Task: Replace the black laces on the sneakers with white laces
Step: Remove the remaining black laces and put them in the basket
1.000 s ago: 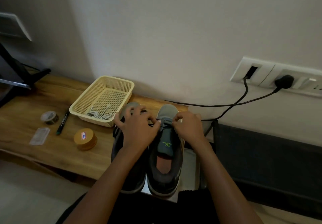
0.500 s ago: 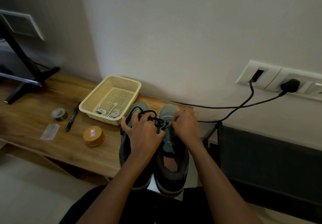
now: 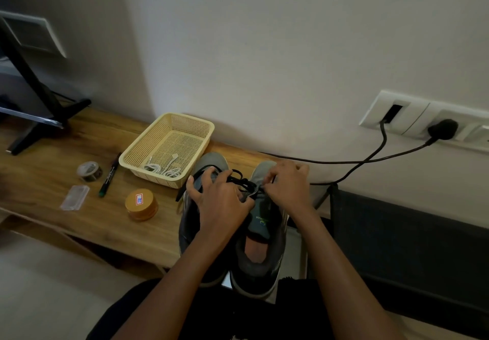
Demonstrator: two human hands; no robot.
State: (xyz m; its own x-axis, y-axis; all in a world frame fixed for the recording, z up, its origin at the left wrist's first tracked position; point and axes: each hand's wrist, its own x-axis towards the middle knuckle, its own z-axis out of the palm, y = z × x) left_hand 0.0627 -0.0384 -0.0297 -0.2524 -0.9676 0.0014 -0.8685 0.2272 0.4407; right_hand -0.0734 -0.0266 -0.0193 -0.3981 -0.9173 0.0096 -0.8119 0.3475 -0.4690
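Two grey sneakers stand side by side at the wooden table's near edge, toes toward the wall: the left sneaker (image 3: pixel 211 163) and the right sneaker (image 3: pixel 260 231). A black lace (image 3: pixel 239 179) loops loosely across their fronts. My left hand (image 3: pixel 221 199) lies over the left sneaker with fingers curled, pinching the black lace. My right hand (image 3: pixel 287 185) pinches the lace at the right sneaker's front eyelets. White laces (image 3: pixel 164 170) lie coiled in the yellow basket (image 3: pixel 150 151).
On the wooden table (image 3: pixel 53 181) lie a tape roll (image 3: pixel 89 171), a marker pen (image 3: pixel 109 178), a clear plastic packet (image 3: pixel 75 197) and a round orange tin (image 3: pixel 141 204). A black stand (image 3: pixel 34 101) is at far left. Cables (image 3: pixel 370 158) run to wall sockets (image 3: pixel 423 124).
The black lace has come loose into a wider loop above the left sneaker's toe. Both hands have stayed at the sneakers' fronts; the camera view shifted slightly.
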